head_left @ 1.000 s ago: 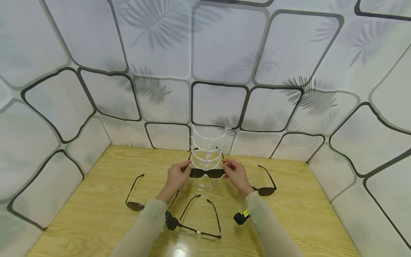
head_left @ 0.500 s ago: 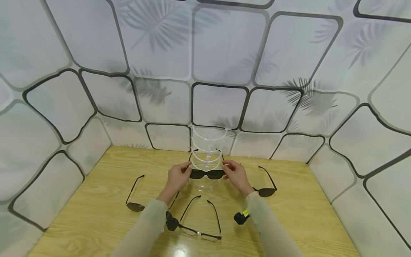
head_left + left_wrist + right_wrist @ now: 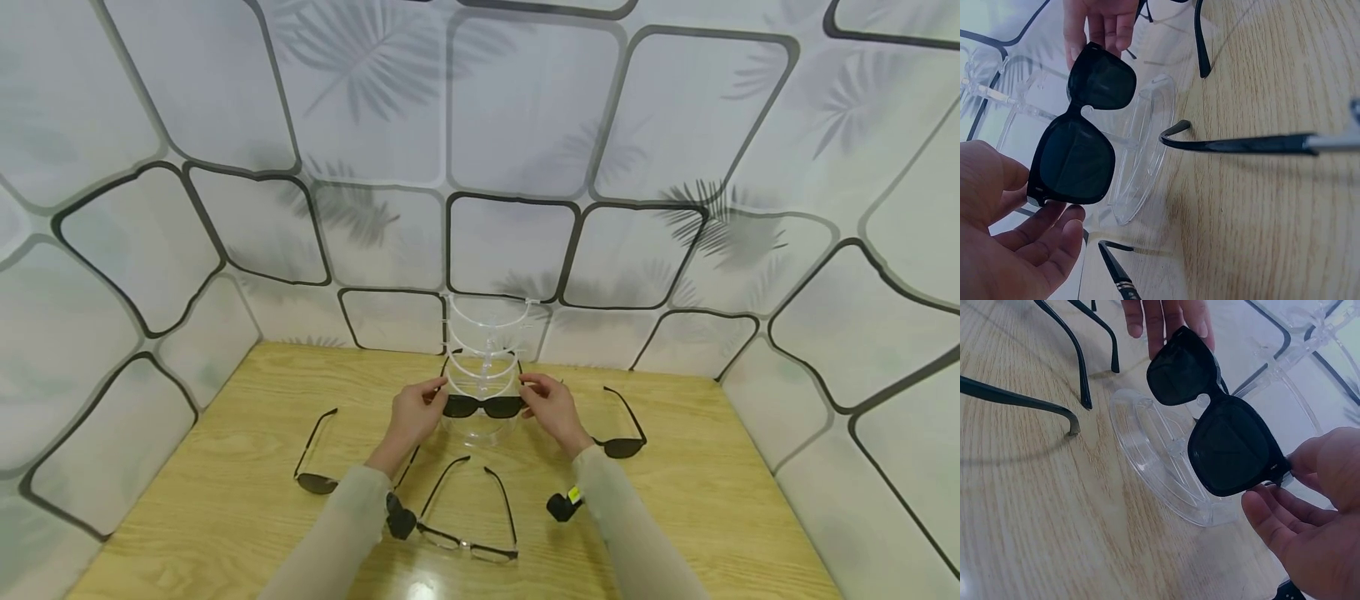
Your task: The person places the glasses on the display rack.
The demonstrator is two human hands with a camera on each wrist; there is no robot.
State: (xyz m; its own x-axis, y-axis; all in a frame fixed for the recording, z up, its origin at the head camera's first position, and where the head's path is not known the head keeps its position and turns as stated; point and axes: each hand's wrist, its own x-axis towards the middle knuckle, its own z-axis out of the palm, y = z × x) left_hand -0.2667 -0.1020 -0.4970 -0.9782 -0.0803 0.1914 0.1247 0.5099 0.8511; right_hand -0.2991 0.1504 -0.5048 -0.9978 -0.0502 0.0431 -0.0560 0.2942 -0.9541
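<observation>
Black sunglasses [image 3: 501, 407] with dark lenses sit at a low level of a clear tiered eyewear stand [image 3: 491, 324]. My left hand [image 3: 414, 412] pinches their left end between thumb and fingers. At the other end, my right hand [image 3: 553, 408] pinches the frame the same way. In the left wrist view the sunglasses [image 3: 1077, 159] are just above the stand's clear curved base [image 3: 1141, 181], temples pointing back. The right wrist view shows the right thumb above and fingers below the hinge corner of the sunglasses [image 3: 1232, 450]. Whether the nose bridge rests on the stand cannot be told.
Clear-lensed eyeglasses [image 3: 465, 545] lie unfolded on the wooden table [image 3: 675, 517] in front of the stand. Other sunglasses lie at left [image 3: 317, 482] and right [image 3: 622, 447], partly hidden by the arms. A patterned fabric wall [image 3: 517, 242] rises behind the stand.
</observation>
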